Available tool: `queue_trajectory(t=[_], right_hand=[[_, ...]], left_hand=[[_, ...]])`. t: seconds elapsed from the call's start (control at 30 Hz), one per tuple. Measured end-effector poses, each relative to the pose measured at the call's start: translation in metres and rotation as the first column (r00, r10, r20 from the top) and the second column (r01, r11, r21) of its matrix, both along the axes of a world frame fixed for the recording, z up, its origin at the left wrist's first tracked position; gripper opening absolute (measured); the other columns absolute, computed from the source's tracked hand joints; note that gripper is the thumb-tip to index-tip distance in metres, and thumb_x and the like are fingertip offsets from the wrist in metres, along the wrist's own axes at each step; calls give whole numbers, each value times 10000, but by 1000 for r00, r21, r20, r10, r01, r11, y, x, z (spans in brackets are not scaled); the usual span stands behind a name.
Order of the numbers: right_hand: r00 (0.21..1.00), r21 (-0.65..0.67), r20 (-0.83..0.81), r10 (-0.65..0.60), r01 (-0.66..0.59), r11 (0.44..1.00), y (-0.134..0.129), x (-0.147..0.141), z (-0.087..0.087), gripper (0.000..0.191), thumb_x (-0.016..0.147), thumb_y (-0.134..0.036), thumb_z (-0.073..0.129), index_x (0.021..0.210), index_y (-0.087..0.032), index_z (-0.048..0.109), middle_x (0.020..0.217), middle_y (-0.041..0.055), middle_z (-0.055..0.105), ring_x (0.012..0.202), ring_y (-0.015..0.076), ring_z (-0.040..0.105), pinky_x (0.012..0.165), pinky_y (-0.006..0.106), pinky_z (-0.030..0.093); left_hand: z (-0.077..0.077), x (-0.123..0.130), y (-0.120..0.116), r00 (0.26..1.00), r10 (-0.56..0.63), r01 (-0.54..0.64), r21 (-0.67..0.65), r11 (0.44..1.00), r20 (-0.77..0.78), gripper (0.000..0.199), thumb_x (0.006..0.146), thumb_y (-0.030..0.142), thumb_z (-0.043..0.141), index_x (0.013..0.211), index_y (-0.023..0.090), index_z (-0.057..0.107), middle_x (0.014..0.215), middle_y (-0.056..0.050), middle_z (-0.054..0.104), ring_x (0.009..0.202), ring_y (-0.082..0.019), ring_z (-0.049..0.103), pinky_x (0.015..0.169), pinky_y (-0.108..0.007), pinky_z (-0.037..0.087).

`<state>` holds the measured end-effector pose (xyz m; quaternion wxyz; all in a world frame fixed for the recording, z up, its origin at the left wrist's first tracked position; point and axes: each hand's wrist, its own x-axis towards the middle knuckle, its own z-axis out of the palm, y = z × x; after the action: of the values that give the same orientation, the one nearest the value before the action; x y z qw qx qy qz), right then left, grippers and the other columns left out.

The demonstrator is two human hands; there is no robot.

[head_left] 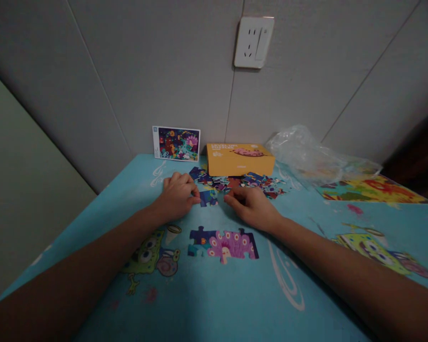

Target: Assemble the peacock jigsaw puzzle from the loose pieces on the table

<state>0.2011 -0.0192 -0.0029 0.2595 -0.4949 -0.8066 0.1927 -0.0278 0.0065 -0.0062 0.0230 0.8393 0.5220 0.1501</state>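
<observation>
A blue puzzle piece lies on the table in front of the loose pile. My left hand has its fingers curled, and thumb and forefinger pinch at the piece's left edge. On the other side, my right hand is closed in a pinch just right of that piece, by the front of the pile; what its fingertips hold, if anything, is too small to make out. Between my forearms sits a joined strip of puzzle, with a pink-purple creature and a dark blue left end. Loose puzzle pieces are heaped behind my hands.
An orange puzzle box stands behind the pile against the wall. A picture card leans upright left of it. To the right lie a clear plastic bag and a yellow-orange picture sheet. The blue cartoon tablecloth covers the table.
</observation>
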Motion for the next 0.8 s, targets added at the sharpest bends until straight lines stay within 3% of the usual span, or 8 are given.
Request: queue_trajectory(t=[0.1, 0.17, 0.23, 0.33, 0.43, 0.53, 0.63, 0.8], right_hand=[[999, -15, -43, -25, 24, 1000, 0, 0, 0, 262, 879, -331, 518, 1031, -162, 648, 548, -37, 500, 489, 113, 428, 518, 264, 271], [999, -36, -37, -18, 17, 999, 0, 0, 0, 325, 878, -335, 538, 1135, -160, 633, 557, -37, 521, 493, 116, 444, 526, 263, 285], [1000, -57, 1, 11, -11, 998, -1, -1, 0, 239, 877, -339, 551, 982, -158, 667, 563, -23, 536, 505, 114, 453, 531, 264, 283], [997, -40, 50, 53, -51, 998, -1, -1, 0, 215, 868, -318, 566, 715, -169, 591, 555, -18, 515, 509, 105, 426, 526, 269, 256], [996, -13, 52, 70, -69, 998, -2, -1, 0, 218, 872, -307, 557, 696, -177, 562, 549, -25, 490, 508, 102, 400, 528, 271, 244], [1000, 1, 8, -4, 4, 1000, -1, 0, 0, 225, 899, -317, 502, 770, -174, 618, 546, -21, 499, 503, 111, 410, 535, 273, 256], [987, 47, -64, -149, 152, 987, 2, 2, 1, 270, 912, -323, 458, 862, -160, 668, 592, 11, 568, 518, 125, 445, 543, 280, 271], [949, 117, 4, -314, 311, 943, 4, 6, 4, 291, 861, -266, 491, 956, -141, 736, 625, 57, 627, 526, 149, 474, 552, 304, 272]], left_hand=[[0, 0, 0, 998, -57, 56, 19, 998, 30, 64, 798, 270, 727, 810, 212, 704, 1016, -56, 621, 1037, -276, 480, 878, -464, 334], [-1, 0, 0, 992, -114, 111, 53, 992, 54, 87, 794, 277, 738, 799, 205, 689, 1009, -52, 629, 1018, -266, 490, 879, -459, 325], [-3, 1, -2, 978, -191, 184, 92, 979, 77, 112, 803, 283, 732, 788, 197, 662, 1003, -44, 642, 1012, -255, 497, 892, -451, 318], [-4, 2, -5, 943, -305, 287, 137, 948, 131, 101, 853, 278, 670, 822, 199, 616, 965, -25, 659, 1008, -232, 517, 925, -429, 323], [-1, 5, -9, 920, -319, 285, 169, 944, 230, 47, 886, 245, 583, 897, 199, 585, 910, -13, 649, 938, -199, 555, 931, -390, 361], [5, 4, -9, 921, -194, 127, 211, 969, 338, 148, 886, 200, 490, 992, 194, 593, 920, -27, 648, 904, -194, 572, 903, -362, 408], [6, -4, -1, 917, 67, -162, 213, 964, 393, 241, 862, 156, 425, 987, 188, 629, 939, -55, 663, 923, -227, 577, 881, -372, 440], [-6, -16, 14, 916, 374, -390, 97, 916, 144, 338, 873, 135, 357, 1014, 155, 663, 1011, -138, 669, 1033, -303, 581, 942, -460, 418]])
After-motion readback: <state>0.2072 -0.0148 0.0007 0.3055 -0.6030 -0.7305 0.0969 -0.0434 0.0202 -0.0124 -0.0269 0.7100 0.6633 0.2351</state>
